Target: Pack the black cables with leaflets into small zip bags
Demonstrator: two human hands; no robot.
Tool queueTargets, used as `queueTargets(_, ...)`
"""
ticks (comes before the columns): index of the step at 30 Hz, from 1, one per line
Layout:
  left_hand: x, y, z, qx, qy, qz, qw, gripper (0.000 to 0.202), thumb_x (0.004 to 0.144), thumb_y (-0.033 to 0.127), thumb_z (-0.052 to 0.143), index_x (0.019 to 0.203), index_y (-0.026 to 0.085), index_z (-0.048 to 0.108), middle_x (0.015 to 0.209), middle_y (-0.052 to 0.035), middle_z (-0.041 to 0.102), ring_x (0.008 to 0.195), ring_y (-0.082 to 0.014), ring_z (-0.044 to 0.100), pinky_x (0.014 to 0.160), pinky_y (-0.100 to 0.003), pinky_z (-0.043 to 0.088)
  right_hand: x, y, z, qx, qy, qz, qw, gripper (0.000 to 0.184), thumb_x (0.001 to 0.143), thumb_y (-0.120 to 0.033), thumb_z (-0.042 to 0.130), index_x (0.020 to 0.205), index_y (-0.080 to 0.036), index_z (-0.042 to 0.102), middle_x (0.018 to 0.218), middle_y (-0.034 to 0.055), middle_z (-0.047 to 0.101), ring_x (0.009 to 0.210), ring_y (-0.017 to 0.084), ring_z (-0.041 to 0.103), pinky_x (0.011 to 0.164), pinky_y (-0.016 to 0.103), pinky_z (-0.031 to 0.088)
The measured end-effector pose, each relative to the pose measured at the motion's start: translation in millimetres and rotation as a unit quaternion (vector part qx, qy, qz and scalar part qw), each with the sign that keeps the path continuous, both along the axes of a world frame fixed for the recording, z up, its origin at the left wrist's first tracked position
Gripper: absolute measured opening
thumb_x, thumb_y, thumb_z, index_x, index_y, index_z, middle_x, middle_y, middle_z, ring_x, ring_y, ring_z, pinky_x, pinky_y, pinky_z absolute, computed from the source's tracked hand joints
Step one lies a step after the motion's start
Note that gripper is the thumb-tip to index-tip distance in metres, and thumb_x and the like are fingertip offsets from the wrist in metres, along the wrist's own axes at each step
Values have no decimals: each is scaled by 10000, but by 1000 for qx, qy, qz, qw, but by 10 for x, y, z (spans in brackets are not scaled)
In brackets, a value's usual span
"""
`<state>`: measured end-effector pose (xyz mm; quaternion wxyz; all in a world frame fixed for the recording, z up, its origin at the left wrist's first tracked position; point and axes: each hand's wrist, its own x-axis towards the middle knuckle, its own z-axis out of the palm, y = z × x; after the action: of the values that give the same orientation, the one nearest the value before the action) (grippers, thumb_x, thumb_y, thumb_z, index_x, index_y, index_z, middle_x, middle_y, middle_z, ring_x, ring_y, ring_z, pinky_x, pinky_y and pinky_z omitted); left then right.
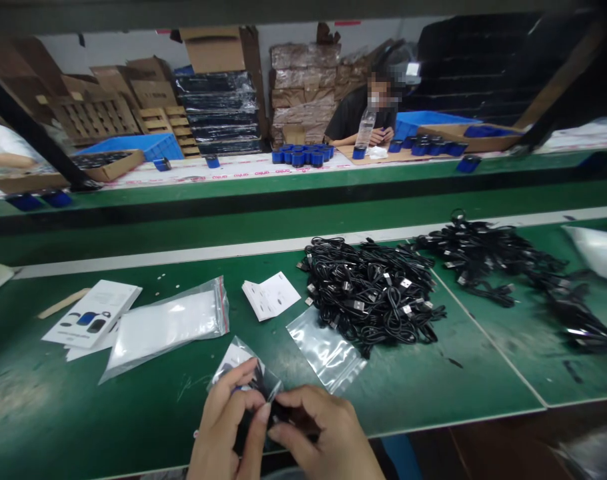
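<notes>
At the table's front edge, my left hand [233, 423] is closed on a small clear zip bag [241, 349], its fingers and thumb pinching the bag near its right edge. A white printed paper and something dark show through the plastic. My right hand [328, 433] is closed at the same edge, thumb and fingers pinched together; dark material, perhaps black cable, shows between the hands, partly hidden by the fingers. Just beyond my right hand an unfilled clear zip bag [328, 350] lies flat, its far edge against a heap of coiled black USB cables [376, 293].
Folded white leaflets [272, 295] lie left of the cables. Farther left are a pack of clear bags [166, 327] and white printed booklets [91, 313]. More cables [488, 253] lie to the right. Blue round items [303, 156] stand on the raised shelf, where another person [356, 113] sits opposite.
</notes>
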<state>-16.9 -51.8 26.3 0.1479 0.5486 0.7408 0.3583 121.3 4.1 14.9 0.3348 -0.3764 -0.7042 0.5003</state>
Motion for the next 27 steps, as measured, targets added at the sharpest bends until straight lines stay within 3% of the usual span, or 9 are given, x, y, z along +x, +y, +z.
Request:
queueTargets(3,65,-6,20,-6,-14,17,1000,252,902,351,387,750,258,566,1253,-51,507,1115,-240,521,902,-385,426,4,6,41,33,-13,-8,999,148,777,-159,633,888,-188,727,746,32,677,632,151,648,586,198,512)
queueTargets(7,87,-13,20,-8,-16,27,999,256,896,361,402,727,258,564,1263,-52,491,1109,-252,510,877,-393,419,36,12,85,88,-19,31,995,308,861,-113,446,1029,-177,696,840,70,656,670,141,647,615,198,508)
queueTargets(11,53,-28,-12,40,5,6,999,210,885,310,433,739,254,573,1237,-53,509,1093,-246,515,892,-381,408,48,50,103,57,-48,-3,997,111,782,-99,600,731,-169,670,698,15,643,623,136,631,578,180,480)
queueTargets(13,41,-38,-14,56,30,2,998,179,874,288,458,742,257,575,1232,-49,513,1090,-252,510,885,-385,403,33,47,91,36,-68,-33,997,119,736,-92,644,652,-172,617,614,-18,604,554,123,600,524,172,457)
queueTargets(18,57,-26,13,65,57,-10,996,154,870,241,473,767,265,584,1236,-45,505,1065,-252,504,831,-376,405,9,-24,31,43,-10,-38,998,170,778,-116,554,890,-154,676,725,29,642,602,132,625,571,183,501)
queueTargets(22,90,14,-11,52,36,-9,998,186,884,235,443,760,258,580,1213,-47,511,1069,-236,508,871,-368,398,60,23,94,40,-40,25,998,193,761,-64,557,839,-157,707,755,49,665,633,142,642,581,185,497)
queueTargets(27,116,12,-55,52,26,-14,998,200,878,237,434,734,251,572,1217,-49,508,1090,-235,497,886,-359,377,138,116,196,93,-62,91,990,245,748,0,536,815,-155,714,739,49,643,635,148,633,570,196,479)
